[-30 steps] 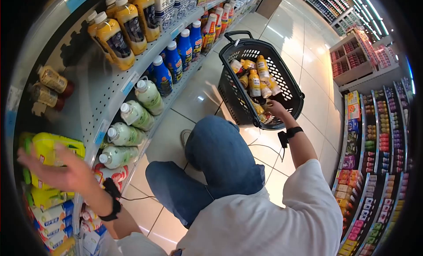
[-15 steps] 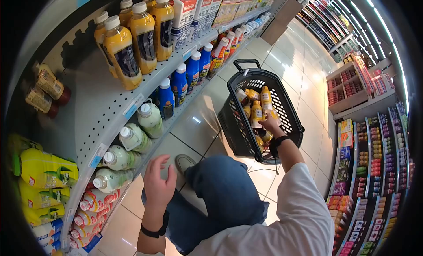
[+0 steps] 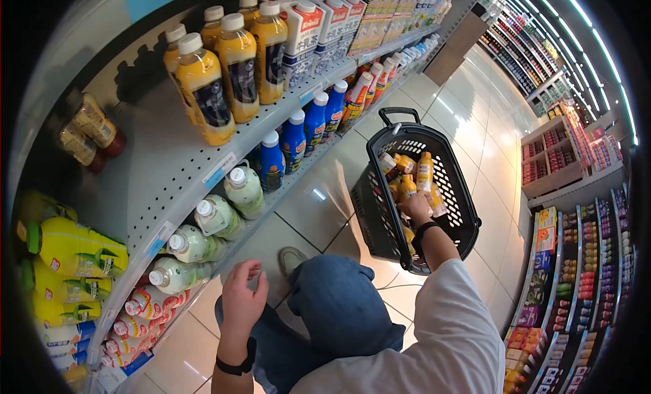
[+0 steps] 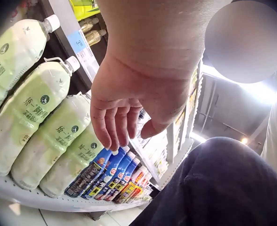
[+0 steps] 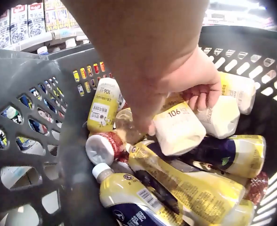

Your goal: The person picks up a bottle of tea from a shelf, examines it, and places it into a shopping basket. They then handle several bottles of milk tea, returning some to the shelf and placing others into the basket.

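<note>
My right hand (image 3: pixel 416 205) reaches down into a black shopping basket (image 3: pixel 366 221) on the floor. In the right wrist view its thumb and fingers grip a small yellow-and-white bottle (image 5: pixel 180 131) marked 106, which lies tilted among the others. Larger yellow bottles with dark labels (image 5: pixel 188 183) lie below it, and a red-and-white-capped one (image 5: pixel 100 148) is beside the thumb. My left hand (image 3: pixel 245 292) hovers above my knee, fingers loosely bent, holding nothing. Nearest to it are pale green bottles (image 4: pixel 37 110) on the lower shelf.
Along the left, shelves carry yellow drink bottles (image 3: pixel 203 89), milk-tea cartons (image 3: pixel 302 38), blue bottles (image 3: pixel 293 142) and bright yellow-green jugs (image 3: pixel 78 248). The basket's handle (image 3: pixel 399 111) stands up at its far end. Tiled floor (image 3: pixel 488 150) runs between these shelves and the stocked ones (image 3: pixel 583 258) at right.
My left hand has come from the yellow-green jugs to above my knee. The right hand has moved from the basket's near end to the bottles further in. The head view has shifted.
</note>
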A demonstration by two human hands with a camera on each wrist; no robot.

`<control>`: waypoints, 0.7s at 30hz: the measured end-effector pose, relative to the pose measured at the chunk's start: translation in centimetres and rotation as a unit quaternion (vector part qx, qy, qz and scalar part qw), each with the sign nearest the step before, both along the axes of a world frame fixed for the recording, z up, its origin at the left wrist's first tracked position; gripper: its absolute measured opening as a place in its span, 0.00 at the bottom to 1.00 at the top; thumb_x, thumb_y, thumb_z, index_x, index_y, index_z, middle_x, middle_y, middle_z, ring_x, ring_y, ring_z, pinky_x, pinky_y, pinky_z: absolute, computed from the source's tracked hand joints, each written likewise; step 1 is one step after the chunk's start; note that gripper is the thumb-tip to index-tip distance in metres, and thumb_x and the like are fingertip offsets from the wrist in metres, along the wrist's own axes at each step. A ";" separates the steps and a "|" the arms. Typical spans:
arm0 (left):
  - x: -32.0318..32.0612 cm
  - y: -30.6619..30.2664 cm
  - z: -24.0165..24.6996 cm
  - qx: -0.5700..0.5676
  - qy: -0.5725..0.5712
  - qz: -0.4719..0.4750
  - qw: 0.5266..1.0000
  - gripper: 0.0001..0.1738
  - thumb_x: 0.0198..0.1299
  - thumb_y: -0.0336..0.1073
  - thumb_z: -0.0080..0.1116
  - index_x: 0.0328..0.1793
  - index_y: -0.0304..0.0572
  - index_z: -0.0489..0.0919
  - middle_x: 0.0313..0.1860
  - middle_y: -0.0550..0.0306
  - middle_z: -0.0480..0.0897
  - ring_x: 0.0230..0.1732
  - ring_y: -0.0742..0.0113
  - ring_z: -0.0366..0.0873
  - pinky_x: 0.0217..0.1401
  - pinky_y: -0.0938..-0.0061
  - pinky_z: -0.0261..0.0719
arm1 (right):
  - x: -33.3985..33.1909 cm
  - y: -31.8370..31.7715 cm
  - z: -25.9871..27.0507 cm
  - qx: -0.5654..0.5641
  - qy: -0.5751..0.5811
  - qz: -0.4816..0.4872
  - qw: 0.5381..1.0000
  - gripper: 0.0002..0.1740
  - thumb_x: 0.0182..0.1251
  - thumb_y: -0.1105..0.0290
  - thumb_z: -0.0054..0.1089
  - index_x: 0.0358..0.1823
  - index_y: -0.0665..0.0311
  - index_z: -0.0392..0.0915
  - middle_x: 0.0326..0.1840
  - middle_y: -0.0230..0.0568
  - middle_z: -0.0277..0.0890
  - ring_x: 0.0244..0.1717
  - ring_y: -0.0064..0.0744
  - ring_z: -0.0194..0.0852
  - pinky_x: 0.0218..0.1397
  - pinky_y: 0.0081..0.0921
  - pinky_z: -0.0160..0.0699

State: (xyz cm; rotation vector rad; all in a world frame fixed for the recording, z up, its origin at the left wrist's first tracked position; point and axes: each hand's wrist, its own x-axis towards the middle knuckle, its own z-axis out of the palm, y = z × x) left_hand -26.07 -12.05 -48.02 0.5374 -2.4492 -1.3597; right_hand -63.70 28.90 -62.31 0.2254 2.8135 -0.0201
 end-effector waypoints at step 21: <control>0.5 2.3 7.1 0.227 0.134 -0.066 0.962 0.15 0.66 0.29 0.59 0.57 0.33 0.78 0.46 0.53 0.84 0.46 0.70 0.81 0.52 0.75 0.78 | 20.6 -7.5 27.3 -0.822 -0.116 0.027 0.556 0.37 0.67 0.55 0.61 0.70 0.70 0.60 0.62 0.55 0.71 0.58 0.43 0.78 0.64 0.45 0.79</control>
